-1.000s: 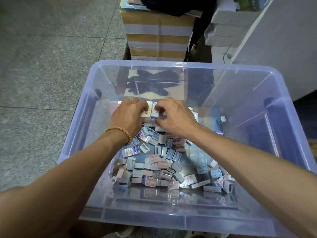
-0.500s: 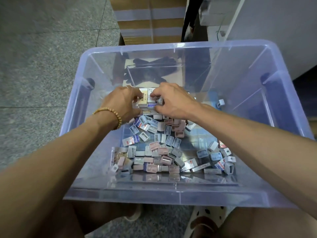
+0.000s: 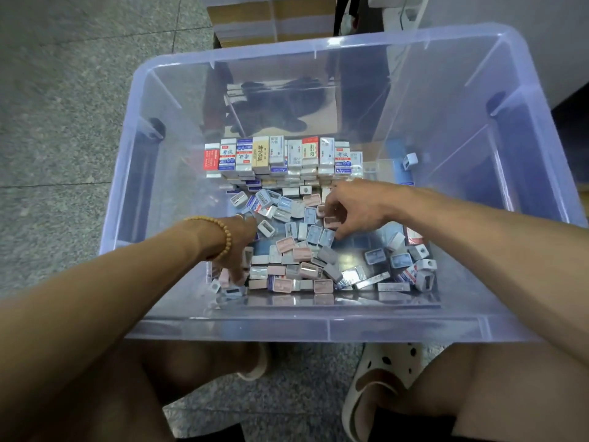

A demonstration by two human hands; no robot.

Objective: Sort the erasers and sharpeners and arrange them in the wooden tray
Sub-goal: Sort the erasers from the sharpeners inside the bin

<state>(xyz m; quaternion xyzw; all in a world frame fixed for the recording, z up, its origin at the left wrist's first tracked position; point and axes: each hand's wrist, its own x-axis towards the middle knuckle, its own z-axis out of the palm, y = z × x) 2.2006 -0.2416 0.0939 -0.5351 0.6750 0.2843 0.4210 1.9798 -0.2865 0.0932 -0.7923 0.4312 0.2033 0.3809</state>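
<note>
grey speckled tile floor carries a clear plastic bin and stacked cardboard boxes.

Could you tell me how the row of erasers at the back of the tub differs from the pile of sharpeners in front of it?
The row of erasers stands upright and packed side by side; the pile of sharpeners lies loose and jumbled. The erasers wear printed paper sleeves in red, blue and tan; the sharpeners are mostly plain pale blue, pink and grey. No hand is at the erasers, while the left hand and right hand reach into the sharpeners. Both sit inside the clear plastic tub.
</note>
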